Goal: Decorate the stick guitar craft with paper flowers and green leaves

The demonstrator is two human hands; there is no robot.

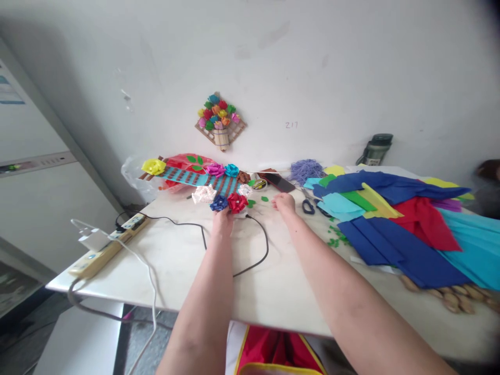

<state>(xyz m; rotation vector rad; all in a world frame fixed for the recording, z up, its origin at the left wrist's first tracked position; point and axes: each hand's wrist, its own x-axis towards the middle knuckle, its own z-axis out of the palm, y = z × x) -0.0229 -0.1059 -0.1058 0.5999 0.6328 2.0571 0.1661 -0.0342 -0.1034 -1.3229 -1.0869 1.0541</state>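
My left hand is closed at the near edge of a panel of brown sticks and blue strips, its fingertips partly hidden by a dark blue paper flower. Beside that flower sits a red paper flower. White, pink, turquoise and yellow paper flowers are spread along the panel. To the right, my right hand is held with its fingers pinched together; what they hold, if anything, is too small to make out. Green paper leaves lie between the hands.
Dark-handled scissors, a phone and folded coloured paper lie rightward. A black cord loops near my left hand. A power strip runs along the left edge. A flower ornament hangs on the wall.
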